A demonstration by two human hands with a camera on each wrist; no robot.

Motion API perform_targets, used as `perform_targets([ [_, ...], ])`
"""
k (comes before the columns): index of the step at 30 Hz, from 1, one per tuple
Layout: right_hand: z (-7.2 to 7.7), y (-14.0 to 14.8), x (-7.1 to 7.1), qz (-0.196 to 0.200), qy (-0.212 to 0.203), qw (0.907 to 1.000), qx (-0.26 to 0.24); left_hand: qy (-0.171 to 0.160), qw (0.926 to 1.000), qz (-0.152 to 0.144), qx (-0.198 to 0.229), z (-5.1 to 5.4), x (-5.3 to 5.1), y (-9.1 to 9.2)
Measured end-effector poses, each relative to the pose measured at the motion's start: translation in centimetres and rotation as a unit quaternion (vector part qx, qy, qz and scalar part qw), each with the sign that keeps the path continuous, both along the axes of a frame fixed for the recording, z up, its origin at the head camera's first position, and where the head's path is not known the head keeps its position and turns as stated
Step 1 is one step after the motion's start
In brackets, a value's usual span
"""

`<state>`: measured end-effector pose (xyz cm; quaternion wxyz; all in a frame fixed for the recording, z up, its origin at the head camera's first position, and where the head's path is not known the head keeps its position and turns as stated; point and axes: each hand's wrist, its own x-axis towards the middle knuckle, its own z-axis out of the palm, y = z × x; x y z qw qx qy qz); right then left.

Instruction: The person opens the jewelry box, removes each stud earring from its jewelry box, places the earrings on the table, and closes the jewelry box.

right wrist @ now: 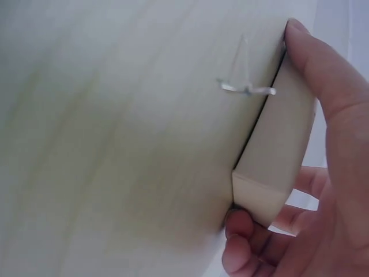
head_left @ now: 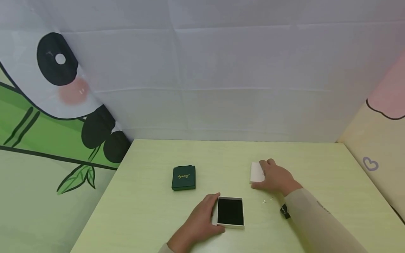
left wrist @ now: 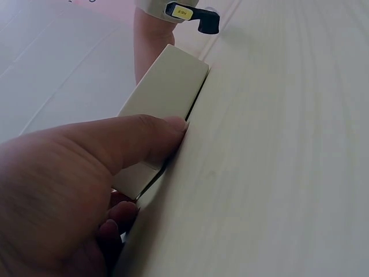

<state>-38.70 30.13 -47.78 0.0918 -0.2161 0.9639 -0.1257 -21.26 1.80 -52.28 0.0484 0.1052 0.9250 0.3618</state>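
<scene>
My left hand (head_left: 201, 218) grips a shallow white box (head_left: 231, 226) with a black pad (head_left: 230, 211) inside it, its thumb and fingers at the box's left part. In the left wrist view the thumb presses the box's pale side wall (left wrist: 167, 86). Farther right, my right hand (head_left: 280, 180) holds a smaller white box or lid (head_left: 256, 172) flat on the table. The thumb is at its near end, the fingers around the far end; its underside is hidden. Two tiny silvery pieces, maybe ear studs (right wrist: 247, 90), lie on the table just nearer than that hand.
A dark green box (head_left: 184, 178) with gold lettering rests on the pale wooden table (head_left: 142, 218), left of both hands. Behind the table hangs a white cloth (head_left: 205, 70). Printed side panels (head_left: 373, 147) stand at left and right. A black device (head_left: 285, 211) sits at the right wrist.
</scene>
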Motion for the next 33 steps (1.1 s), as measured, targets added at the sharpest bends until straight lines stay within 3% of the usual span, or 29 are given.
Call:
perform_targets([
  [23, -1.4, -0.9, 0.6, 0.006, 0.028, 0.9991, -0.03, 0.004, 0.9999, -0.004, -0.01, -0.9, 0.6, -1.4],
  [33, -0.6, -2.0, 2.4, 0.044, 0.06, 0.997, -0.018, 0.013, 0.9998, -0.007, -0.016, -1.2, 0.6, -1.9],
])
